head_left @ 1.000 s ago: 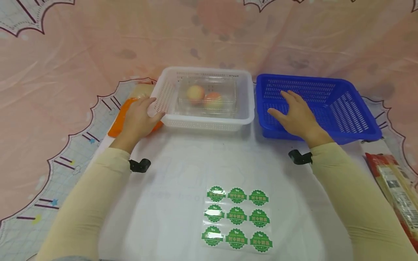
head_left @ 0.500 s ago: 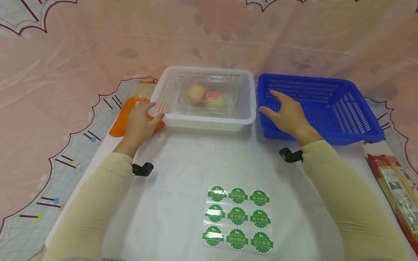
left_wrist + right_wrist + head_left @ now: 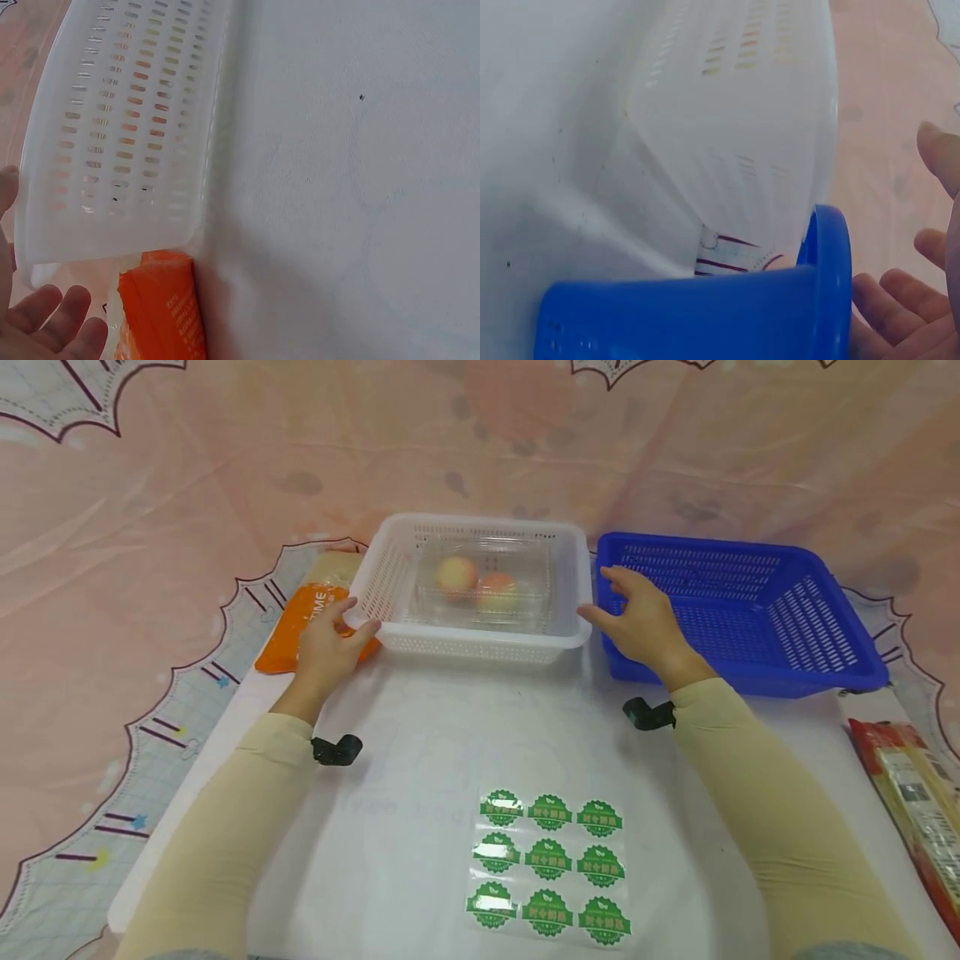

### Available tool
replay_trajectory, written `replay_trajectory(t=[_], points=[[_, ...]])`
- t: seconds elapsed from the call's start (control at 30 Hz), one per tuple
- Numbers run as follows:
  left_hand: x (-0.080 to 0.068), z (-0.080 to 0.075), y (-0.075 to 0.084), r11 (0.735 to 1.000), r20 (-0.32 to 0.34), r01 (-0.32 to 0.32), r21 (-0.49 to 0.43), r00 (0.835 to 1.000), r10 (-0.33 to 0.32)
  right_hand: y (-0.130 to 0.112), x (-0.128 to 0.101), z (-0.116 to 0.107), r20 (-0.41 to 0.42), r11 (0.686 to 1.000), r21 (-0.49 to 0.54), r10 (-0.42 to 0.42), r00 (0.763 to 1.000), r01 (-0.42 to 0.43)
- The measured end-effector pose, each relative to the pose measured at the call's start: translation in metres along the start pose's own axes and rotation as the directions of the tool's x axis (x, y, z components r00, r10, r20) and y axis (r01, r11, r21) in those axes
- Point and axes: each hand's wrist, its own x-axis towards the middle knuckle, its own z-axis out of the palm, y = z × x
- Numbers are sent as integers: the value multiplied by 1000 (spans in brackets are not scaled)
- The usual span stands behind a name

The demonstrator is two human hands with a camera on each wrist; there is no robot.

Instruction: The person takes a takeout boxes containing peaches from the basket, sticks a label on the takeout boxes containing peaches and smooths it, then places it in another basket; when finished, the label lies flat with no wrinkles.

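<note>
A white slotted basket stands at the table's back centre. Inside it lies a clear plastic box with two peaches. My left hand is at the basket's front left corner, thumb along the front wall and fingers relaxed; the left wrist view shows those fingers straight beside the white basket. My right hand hovers spread over the left rim of the blue basket, its thumb reaching toward the white basket's right corner. In the right wrist view both baskets fill the frame, with my fingers at the right.
An orange packet lies left of the white basket, under my left hand. A sheet of green round stickers sits near the front of the white table cover. A red-edged packet lies at the right edge. Pink cloth hangs behind.
My right hand has moved left, from inside the blue basket to its left rim beside the white basket. My left hand stays at the white basket's left corner.
</note>
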Motion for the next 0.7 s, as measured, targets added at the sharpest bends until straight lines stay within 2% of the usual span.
replay_trajectory(t=[0.27,0.47,0.7], points=[[1,6,0,990,41,98,-103,995,-94,-3,8,8,29,1000,2,16,999,-16],[2,10,-1,985,54,113,-129,993,-107,-5,13,13,29,1000,-17,-11,1000,11],[5,12,-4,973,79,140,-183,989,-127,-9,18,17,30,1000,-13,-2,1000,2]])
